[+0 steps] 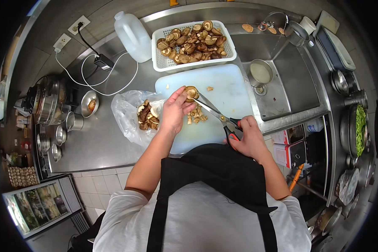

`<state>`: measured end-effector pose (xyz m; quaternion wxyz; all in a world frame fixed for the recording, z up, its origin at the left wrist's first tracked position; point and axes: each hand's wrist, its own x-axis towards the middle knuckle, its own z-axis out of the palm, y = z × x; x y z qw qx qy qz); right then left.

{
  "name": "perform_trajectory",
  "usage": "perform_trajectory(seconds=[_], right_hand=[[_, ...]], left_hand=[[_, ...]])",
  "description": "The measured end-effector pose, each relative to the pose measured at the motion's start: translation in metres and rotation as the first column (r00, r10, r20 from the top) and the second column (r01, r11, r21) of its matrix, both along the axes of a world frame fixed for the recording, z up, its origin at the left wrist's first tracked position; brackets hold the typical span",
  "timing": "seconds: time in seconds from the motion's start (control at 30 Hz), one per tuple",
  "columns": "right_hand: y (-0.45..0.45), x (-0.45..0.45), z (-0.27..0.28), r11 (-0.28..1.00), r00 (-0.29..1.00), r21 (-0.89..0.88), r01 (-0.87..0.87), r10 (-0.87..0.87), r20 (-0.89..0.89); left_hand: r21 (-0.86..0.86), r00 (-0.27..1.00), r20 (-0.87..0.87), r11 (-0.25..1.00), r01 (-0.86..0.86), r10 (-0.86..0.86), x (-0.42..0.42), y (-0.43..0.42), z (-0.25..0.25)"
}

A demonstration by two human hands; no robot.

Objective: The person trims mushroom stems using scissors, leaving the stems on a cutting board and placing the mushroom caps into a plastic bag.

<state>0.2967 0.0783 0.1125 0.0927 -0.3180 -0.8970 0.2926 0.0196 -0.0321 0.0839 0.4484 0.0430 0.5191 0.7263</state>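
Observation:
My left hand [175, 107] pinches a brown shiitake mushroom [191, 93] above the cutting board, its pale underside facing up. In my right hand [248, 138] are scissors [216, 114] with black and orange handles; their blades reach to the mushroom at its stem side. Beneath, on the white cutting board [235, 90], lies a small pile of cut stems [196, 115], with a loose piece [210, 88] farther back. Left of the board, a clear plastic bag [124, 115] holds several trimmed mushrooms [145, 117]. Behind the board, a white basket [157, 63] is heaped with whole mushrooms [193, 44].
To the right is a steel sink [290, 80] with a metal pot [261, 73] in it. A plastic jug [132, 35] stands beside the basket. White cable [109, 93] loops over the counter at left, near a metal bowl [89, 103] and several steel cups [74, 121].

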Motion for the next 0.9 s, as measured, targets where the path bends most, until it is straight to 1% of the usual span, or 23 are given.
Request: perform_trajectory(seconds=[0.03,0.1,0.17,0.2,0.27,0.37,0.4,0.43,0.47,0.5,0.53,0.57,0.6,0.63,0.7,0.73,0.77,0.8,0.83,0.9], right_hand=[[0.0,-0.002,-0.001,1.0,1.0,-0.002,0.002,-0.002,-0.001],[0.0,-0.005,-0.005,0.991,1.0,-0.13,0.018,-0.018,-0.001],[0.0,-0.007,-0.009,0.99,1.0,-0.137,0.007,-0.009,-0.016],[-0.001,-0.008,-0.009,0.989,1.0,-0.147,-0.006,0.002,-0.029],[-0.002,-0.01,-0.009,0.988,1.0,-0.153,-0.008,0.004,-0.028],[-0.001,-0.013,-0.012,0.985,0.999,-0.173,-0.008,0.002,-0.04],[-0.001,-0.014,-0.014,0.982,0.999,-0.188,-0.009,-0.001,-0.054],[0.001,-0.014,-0.014,0.982,0.999,-0.189,-0.01,0.0,-0.055],[0.003,-0.015,-0.013,0.968,1.0,-0.25,-0.007,0.004,-0.011],[0.007,-0.015,-0.012,0.951,0.999,-0.31,-0.001,0.012,0.032],[0.01,-0.014,-0.015,0.951,0.999,-0.31,-0.002,0.013,0.032],[0.013,-0.013,-0.02,0.815,1.0,-0.579,0.016,-0.007,0.017],[0.016,-0.012,-0.025,0.605,0.999,-0.796,0.026,-0.03,0.009],[0.018,-0.011,-0.029,0.604,1.0,-0.797,0.026,-0.028,0.011],[0.02,-0.009,-0.036,0.474,1.0,-0.881,-0.005,-0.019,-0.015],[0.02,-0.009,-0.043,0.475,1.0,-0.88,-0.006,-0.016,-0.016],[0.019,-0.007,-0.05,0.268,0.997,-0.963,-0.031,-0.064,-0.05],[0.017,-0.008,-0.051,0.049,0.99,-0.997,-0.066,-0.118,-0.072],[0.016,-0.007,-0.05,0.05,0.991,-0.997,-0.065,-0.117,-0.07],[0.013,-0.009,-0.047,0.013,0.982,-0.992,-0.125,-0.14,-0.125]], left_hand=[[0.024,1.0,0.006,1.0,-0.008,0.008,0.005,0.001,-0.001],[0.048,1.0,0.012,0.999,-0.014,0.013,0.013,0.002,0.0],[0.035,0.996,-0.057,0.997,-0.066,0.068,0.02,0.004,0.002],[0.035,0.996,-0.058,0.997,-0.067,0.069,0.022,0.005,0.001],[0.074,0.989,-0.107,0.993,-0.092,0.1,0.027,0.007,-0.002],[0.107,0.983,-0.152,0.99,-0.09,0.106,0.032,0.009,-0.008],[0.105,0.983,-0.151,0.99,-0.091,0.106,0.032,0.008,-0.011],[0.079,0.976,-0.192,0.993,-0.091,0.105,0.031,0.008,-0.014],[0.055,0.967,-0.234,0.994,-0.091,0.102,0.029,0.008,-0.017],[0.056,0.967,-0.234,0.994,-0.092,0.103,0.028,0.007,-0.017],[0.073,0.971,-0.217,0.994,-0.086,0.1,0.027,0.006,-0.017],[0.089,0.975,-0.199,0.993,-0.08,0.096,0.027,0.005,-0.018],[0.087,0.975,-0.198,0.993,-0.082,0.098,0.026,0.004,-0.018],[0.072,0.978,-0.183,0.994,-0.088,0.1,0.025,0.003,-0.017],[0.056,0.98,-0.167,0.994,-0.097,0.105,0.025,0.003,-0.018],[0.062,0.981,-0.157,0.992,-0.108,0.117,0.024,0.003,-0.019],[0.067,0.981,-0.145,0.991,-0.119,0.127,0.024,0.003,-0.02],[0.068,0.981,-0.144,0.991,-0.119,0.128,0.023,0.004,-0.019],[0.058,0.982,-0.137,0.991,-0.122,0.129,0.023,0.004,-0.018],[0.049,0.983,-0.131,0.991,-0.126,0.131,0.022,0.005,-0.016]])
